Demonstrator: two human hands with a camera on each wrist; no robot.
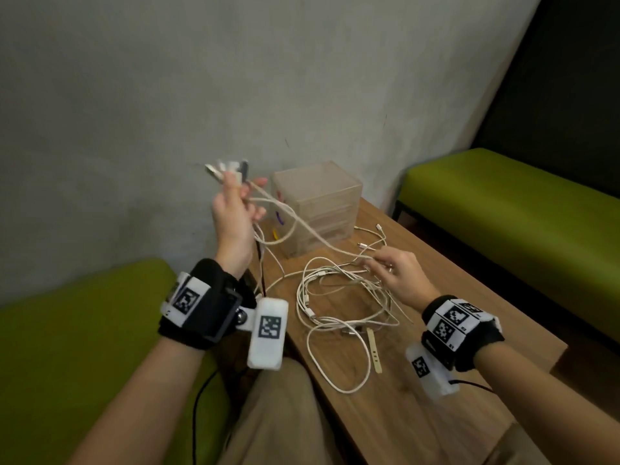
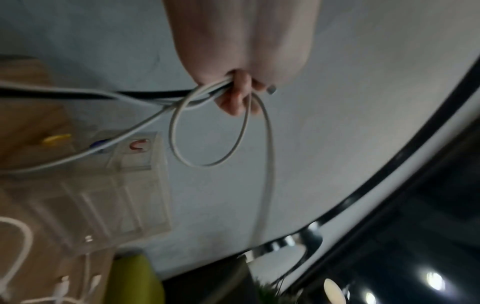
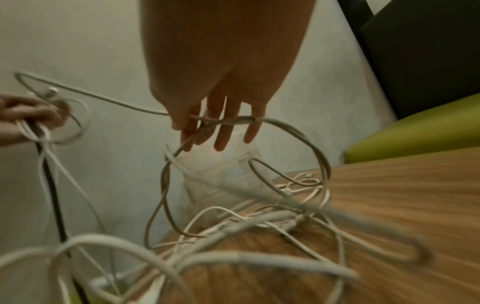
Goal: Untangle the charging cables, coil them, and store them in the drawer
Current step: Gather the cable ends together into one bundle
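The cables (image 1: 339, 297) lay mostly in a loose white tangle on the wooden table (image 1: 469, 330), in front of the clear drawer box (image 1: 318, 203) that stood at the table's far end against the wall. To the left of the drawer box I saw the left hand (image 1: 235, 213) raised above the table edge, its fingers curled round a bunch of cable ends, the plugs (image 1: 228, 169) sticking up past the fingertips. In the left wrist view those fingers (image 2: 236, 96) were closed tight on several white strands and one black one, with a loop hanging below them. One white strand ran from that fist across the front of the drawer box. In front of and to the right of the drawer box, the right hand (image 1: 396, 273) hovered low over the tangle, fingers spread and hooked through a strand. A tan strap (image 1: 374, 350) lay at the near side of the tangle.
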